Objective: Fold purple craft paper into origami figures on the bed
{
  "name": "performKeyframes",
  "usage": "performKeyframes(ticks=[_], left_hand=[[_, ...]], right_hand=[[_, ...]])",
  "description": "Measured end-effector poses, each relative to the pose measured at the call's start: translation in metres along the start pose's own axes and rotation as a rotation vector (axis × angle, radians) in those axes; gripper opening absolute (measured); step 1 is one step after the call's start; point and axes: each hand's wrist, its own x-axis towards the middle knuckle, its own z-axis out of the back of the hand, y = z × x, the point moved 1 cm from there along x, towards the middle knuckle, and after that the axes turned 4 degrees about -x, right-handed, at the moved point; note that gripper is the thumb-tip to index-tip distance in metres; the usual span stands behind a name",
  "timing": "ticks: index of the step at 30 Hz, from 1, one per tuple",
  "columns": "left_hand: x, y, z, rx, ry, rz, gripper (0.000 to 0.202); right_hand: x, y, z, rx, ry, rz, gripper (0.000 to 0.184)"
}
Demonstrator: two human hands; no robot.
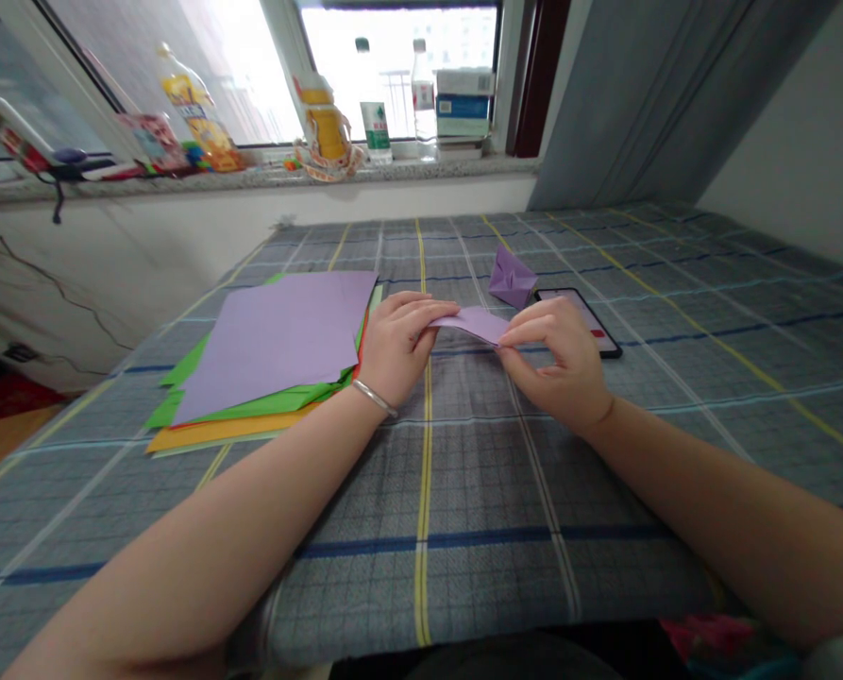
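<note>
A small folded strip of purple paper spans the gap between my two hands, just above the checked cloth. My left hand, with a silver bangle at the wrist, grips its left end, fingers over the top and thumb beneath. The right end is pinched between thumb and index finger of my right hand. Beyond the strip, a folded purple paper shape with pointed flaps rests on the cloth. A phone lies flat behind my right hand, which partly hides it.
Left of my left hand is a stack of coloured paper, a purple sheet on top, green and orange below. The checked cloth covers the surface. A windowsill at the back holds bottles, a yellow cup and boxes.
</note>
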Motion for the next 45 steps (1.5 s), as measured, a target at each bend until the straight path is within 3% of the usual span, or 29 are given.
performKeyframes(ticks=[2, 7, 13, 32, 39, 45], left_hand=[[0.000, -0.004, -0.003, 0.004, -0.049, 0.006, 0.024], [-0.002, -0.013, -0.010, -0.137, -0.299, 0.158, 0.026], [-0.003, -0.027, -0.008, -0.020, -0.223, 0.082, 0.016], [-0.001, -0.036, 0.000, 0.100, -0.191, 0.044, 0.014], [0.000, -0.054, 0.003, 0.020, -0.052, -0.040, 0.010], [0.000, -0.059, 0.001, -0.082, -0.080, 0.010, 0.014]], right_hand=[[-0.001, -0.001, -0.002, 0.004, 0.004, -0.022, 0.015], [-0.006, -0.005, -0.009, 0.056, -0.012, -0.126, 0.015], [-0.007, -0.002, -0.011, 0.060, 0.032, -0.115, 0.016], [-0.006, 0.000, -0.010, 0.066, 0.040, -0.132, 0.015], [-0.006, 0.001, -0.009, 0.051, 0.029, -0.078, 0.015], [-0.006, 0.000, -0.008, 0.039, 0.019, -0.059, 0.013]])
